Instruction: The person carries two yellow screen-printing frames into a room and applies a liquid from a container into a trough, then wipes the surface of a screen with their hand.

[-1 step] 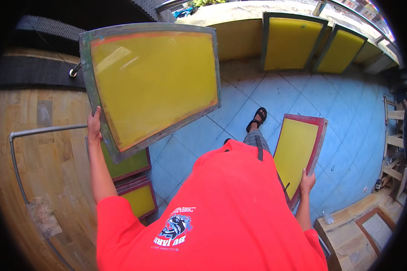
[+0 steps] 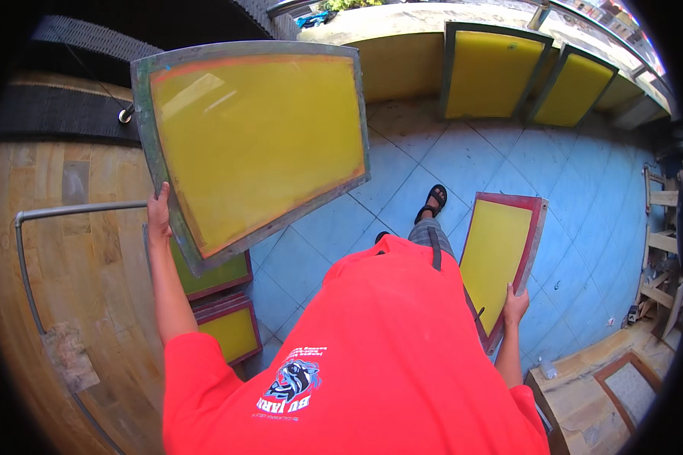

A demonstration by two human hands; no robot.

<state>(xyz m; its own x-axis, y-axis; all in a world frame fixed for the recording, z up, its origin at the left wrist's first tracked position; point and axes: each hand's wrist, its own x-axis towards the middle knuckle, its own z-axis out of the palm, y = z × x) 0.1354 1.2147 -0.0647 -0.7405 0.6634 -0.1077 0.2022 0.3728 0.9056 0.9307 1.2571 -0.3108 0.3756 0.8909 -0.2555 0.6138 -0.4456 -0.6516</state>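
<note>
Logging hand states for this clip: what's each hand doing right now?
Left hand: closed, holding the grey-bordered, yellow-panelled rectangular frame by its edge.
Right hand: closed, holding the red-bordered, yellow-panelled rectangular frame by its edge.

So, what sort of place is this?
Probably a terrace or balcony, open to daylight on one side: blue tiled floor, a low yellowish wall, and a metal railing above it.
</note>
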